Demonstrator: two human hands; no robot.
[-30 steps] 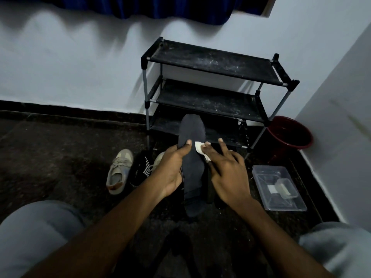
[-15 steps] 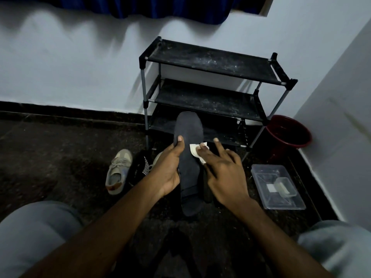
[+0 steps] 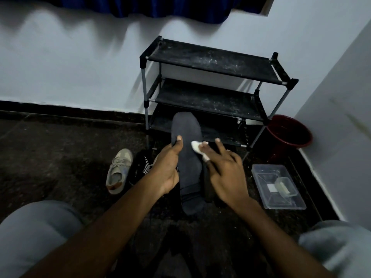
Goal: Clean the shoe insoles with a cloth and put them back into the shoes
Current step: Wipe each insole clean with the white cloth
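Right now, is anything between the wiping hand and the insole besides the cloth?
Nothing visible. The right hand holds the white cloth straight against the dark insole, on its upper half. The left hand grips the insole's left edge, its thumb clear of the cloth.

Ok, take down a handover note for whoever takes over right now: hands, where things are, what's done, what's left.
Left hand grips the long dark grey insole, which is out of its shoe.
Right hand pinches the small white cloth against the insole's upper half.
Beige lace-up sneaker lies on the floor to the left.
Done: insole out, wiping under way.
Left: finish wiping, refit it; other insoles' state unseen.
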